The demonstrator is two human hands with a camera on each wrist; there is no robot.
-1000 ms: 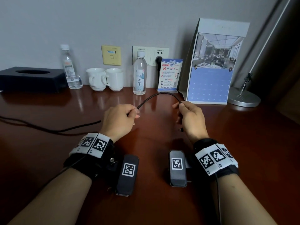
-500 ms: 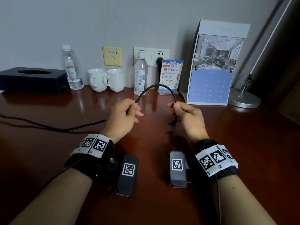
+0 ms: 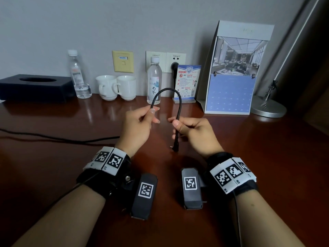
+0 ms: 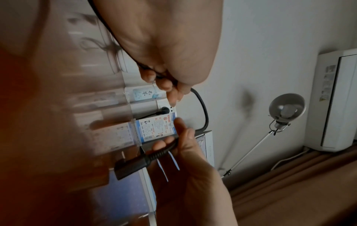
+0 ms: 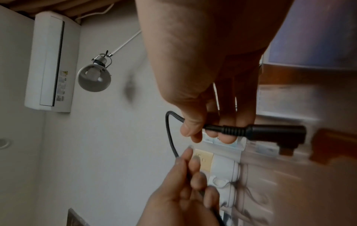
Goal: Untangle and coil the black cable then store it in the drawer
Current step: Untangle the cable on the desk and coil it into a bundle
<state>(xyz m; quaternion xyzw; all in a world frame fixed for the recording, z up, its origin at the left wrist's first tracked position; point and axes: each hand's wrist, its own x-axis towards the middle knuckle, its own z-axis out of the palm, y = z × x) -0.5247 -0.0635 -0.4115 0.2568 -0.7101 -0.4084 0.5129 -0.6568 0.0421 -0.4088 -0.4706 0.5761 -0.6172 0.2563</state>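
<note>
right hand [image 3: 194,134] pinches the black cable [image 3: 167,90] just above its plug [image 3: 175,148], thumb and fingers curled on it, plug hanging just over the bench [image 3: 267,157]. left hand [image 3: 137,127] pinches the cable further along, so a short arch stands up between the two hands. the rest of the cable trails left across the bench behind the left wrist. no drawer in view. coiling looks barely begun. risk: the long tail drags and may snag or knot if pulled fast; the stiff arch could spring out of a loose pinch; the water bottle [image 3: 154,81] and cups [image 3: 116,90] stand near enough behind to get swiped.
</note>
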